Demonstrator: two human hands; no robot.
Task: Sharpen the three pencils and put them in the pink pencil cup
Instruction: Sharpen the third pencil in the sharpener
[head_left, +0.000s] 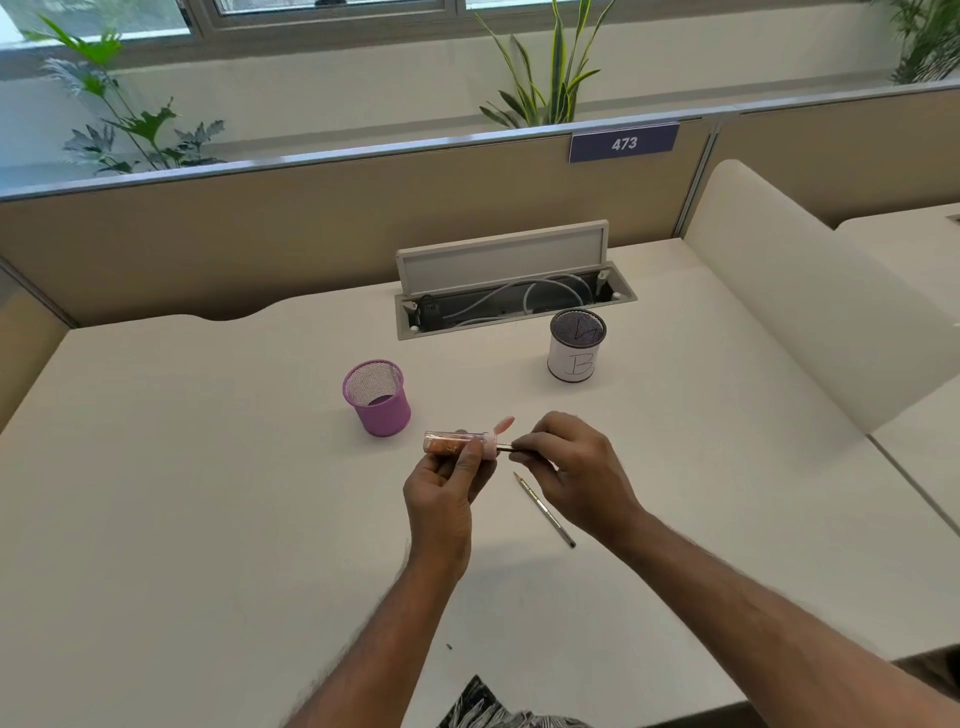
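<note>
My left hand (445, 483) grips a clear tube-shaped sharpener (453, 443) with a pink cap end and brown shavings inside, held level above the desk. My right hand (566, 467) pinches a dark pencil (505, 448) whose tip sits in the sharpener's pink end; most of that pencil is hidden by my fingers. A second pencil (545, 510) lies on the desk below my right hand, point toward the far side. The pink mesh pencil cup (377, 397) stands upright to the left of the sharpener, with no pencil showing in it.
A mesh cup wrapped in white paper marked "B" (575, 345) stands at the back right. Behind it an open cable tray (511, 306) with raised lid is set into the white desk (208, 493). A partition wall closes the far edge. A dark speck (449, 647) lies near me.
</note>
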